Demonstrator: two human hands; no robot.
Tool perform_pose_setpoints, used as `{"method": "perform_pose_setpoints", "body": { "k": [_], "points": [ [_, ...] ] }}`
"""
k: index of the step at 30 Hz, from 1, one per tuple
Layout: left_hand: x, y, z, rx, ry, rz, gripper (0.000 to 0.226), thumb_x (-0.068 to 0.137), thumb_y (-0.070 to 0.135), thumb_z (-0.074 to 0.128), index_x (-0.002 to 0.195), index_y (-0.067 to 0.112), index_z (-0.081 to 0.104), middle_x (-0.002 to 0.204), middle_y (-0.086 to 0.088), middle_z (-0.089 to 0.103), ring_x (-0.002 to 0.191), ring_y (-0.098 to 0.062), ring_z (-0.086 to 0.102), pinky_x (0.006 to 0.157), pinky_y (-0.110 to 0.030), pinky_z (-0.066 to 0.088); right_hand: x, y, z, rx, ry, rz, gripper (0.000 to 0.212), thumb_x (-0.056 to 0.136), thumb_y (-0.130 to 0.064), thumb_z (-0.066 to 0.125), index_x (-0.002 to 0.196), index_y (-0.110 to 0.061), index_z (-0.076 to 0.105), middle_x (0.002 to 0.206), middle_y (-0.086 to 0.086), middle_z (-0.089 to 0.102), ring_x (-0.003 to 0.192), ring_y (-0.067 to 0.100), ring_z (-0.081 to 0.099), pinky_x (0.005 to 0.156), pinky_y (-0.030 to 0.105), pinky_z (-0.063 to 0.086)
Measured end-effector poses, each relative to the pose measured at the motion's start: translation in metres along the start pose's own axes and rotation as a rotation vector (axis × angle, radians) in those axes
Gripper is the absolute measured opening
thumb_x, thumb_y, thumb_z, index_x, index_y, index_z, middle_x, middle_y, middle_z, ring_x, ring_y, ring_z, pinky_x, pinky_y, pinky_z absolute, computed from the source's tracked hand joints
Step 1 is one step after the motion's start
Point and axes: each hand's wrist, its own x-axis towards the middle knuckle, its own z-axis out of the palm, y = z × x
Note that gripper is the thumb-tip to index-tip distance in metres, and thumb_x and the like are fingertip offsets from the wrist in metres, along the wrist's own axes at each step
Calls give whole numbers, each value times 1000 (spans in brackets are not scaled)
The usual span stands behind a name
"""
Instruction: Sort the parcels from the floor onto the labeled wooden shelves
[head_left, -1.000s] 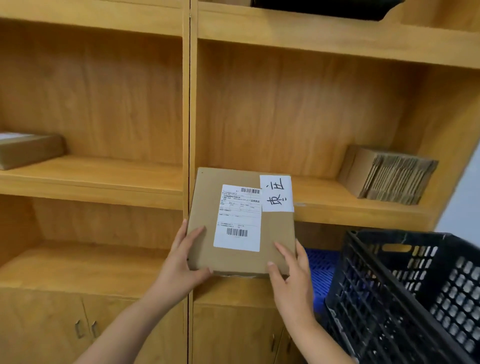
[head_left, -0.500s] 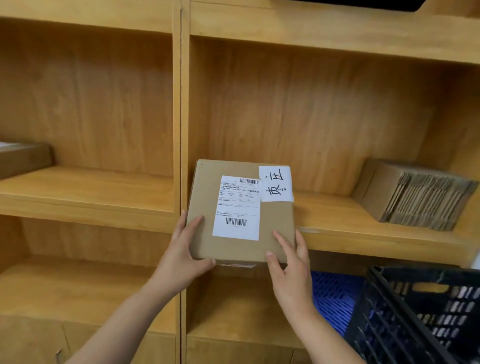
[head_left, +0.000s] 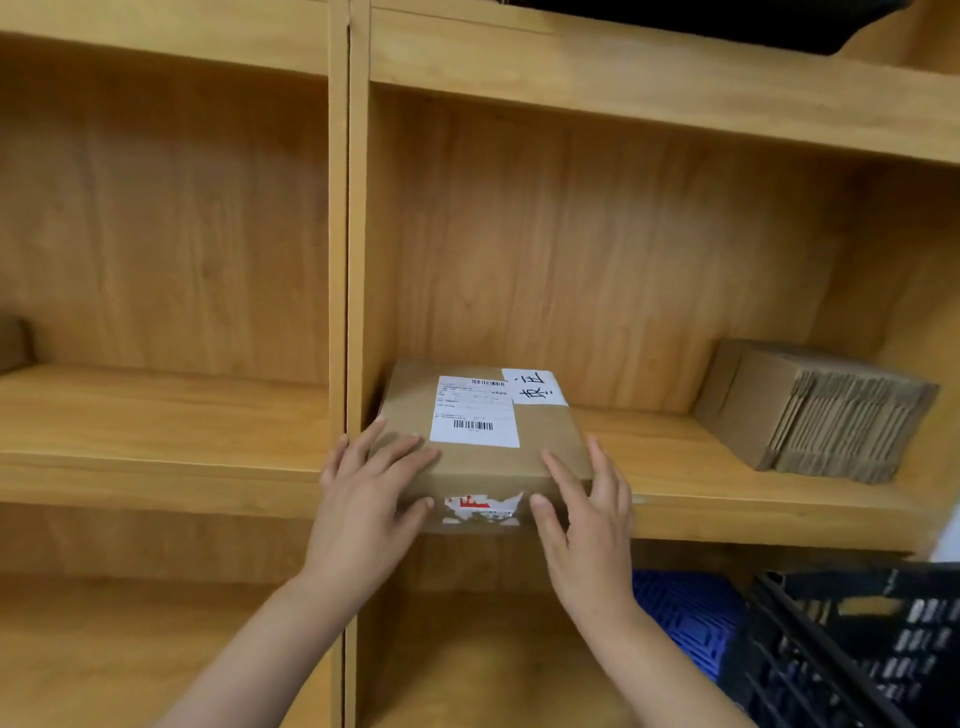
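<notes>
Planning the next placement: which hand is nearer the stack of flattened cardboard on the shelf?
Right. The right hand is at the parcel's right front corner, toward the cardboard stack; the left hand is at its left corner, farther away.

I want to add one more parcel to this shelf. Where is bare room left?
Bare board lies between the parcel under both hands and the flattened cartons at the right. The left compartment's shelf is also mostly bare. It is crowded only at the far right corner.

Parcel (head_left: 483, 436) on shelf (head_left: 727, 499), cardboard stack (head_left: 821, 410) right
</notes>
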Motion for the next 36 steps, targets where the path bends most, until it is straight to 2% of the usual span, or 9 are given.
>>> {"method": "perform_pose_setpoints", "body": {
  "k": [2, 5, 8, 11, 17, 25, 31, 34, 36],
  "points": [
    [3, 0, 2, 96, 15, 81, 54, 73, 25, 72, 124, 30, 54, 129, 8, 58, 136, -16, 26, 115, -37, 3, 4, -1, 3, -137, 46, -73, 50, 89, -35, 54, 137, -37, 39, 156, 4, 19, 143, 24, 8, 115, 47, 15],
    [8, 1, 8, 131, 23, 177, 57, 71, 12, 72, 125, 22, 55, 125, 3, 61, 132, -20, 35, 115, -40, 11, 10, 0, 9, -253, 41, -152, 60, 87, -33, 57, 141, -37, 30, 155, 5, 23, 144, 27, 11, 115, 53, 12],
    [14, 1, 16, 173, 18, 215, 62, 69, 5, 72, 126, 17, 54, 125, -1, 62, 128, -22, 46, 115, -37, 11, 16, 0, 13, -318, 16, -179, 65, 86, -36, 56, 143, -39, 24, 155, 1, 26, 144, 26, 10, 114, 52, 5],
    [23, -6, 23, 228, -29, 214, 71, 66, 3, 72, 131, 17, 49, 128, -3, 59, 126, -23, 47, 114, -36, 13, 24, -1, 19, -349, -4, -176, 69, 85, -36, 58, 143, -40, 21, 153, 0, 30, 144, 26, 11, 114, 51, 3],
    [42, -19, 32, 386, -121, 222, 93, 53, -4, 73, 137, 17, 39, 133, -4, 55, 126, -24, 48, 112, -39, 8, 47, -2, 34, -350, -49, -162, 76, 80, -23, 67, 141, -38, 25, 150, 3, 35, 143, 29, 20, 115, 56, 11],
    [61, -30, 47, 425, -133, 218, 98, 48, -9, 67, 138, 16, 38, 134, -5, 54, 128, -25, 47, 116, -36, 17, 71, 6, 52, -406, -64, -170, 81, 74, -16, 73, 140, -35, 29, 146, 6, 42, 140, 34, 26, 111, 59, 17],
    [69, -33, 51, 460, -143, 217, 100, 48, -11, 67, 139, 15, 35, 135, -6, 53, 129, -27, 46, 110, -40, 21, 77, 5, 57, -385, -75, -150, 82, 76, -10, 69, 141, -36, 25, 149, 7, 37, 142, 33, 20, 112, 61, 12],
    [66, -31, 50, 464, -131, 198, 101, 51, -12, 66, 141, 15, 31, 140, -8, 48, 132, -28, 41, 111, -40, 18, 76, 3, 51, -385, -126, -140, 91, 82, -5, 61, 144, -39, 5, 157, 5, 18, 146, 30, 3, 115, 58, 2],
    [58, -27, 49, 445, -113, 182, 100, 55, -13, 62, 143, 16, 26, 146, -10, 40, 137, -28, 34, 112, -40, 15, 71, 2, 43, -372, -159, -120, 91, 88, -13, 55, 144, -37, -12, 159, 5, 2, 145, 28, -9, 116, 55, -2]
  ]
}}
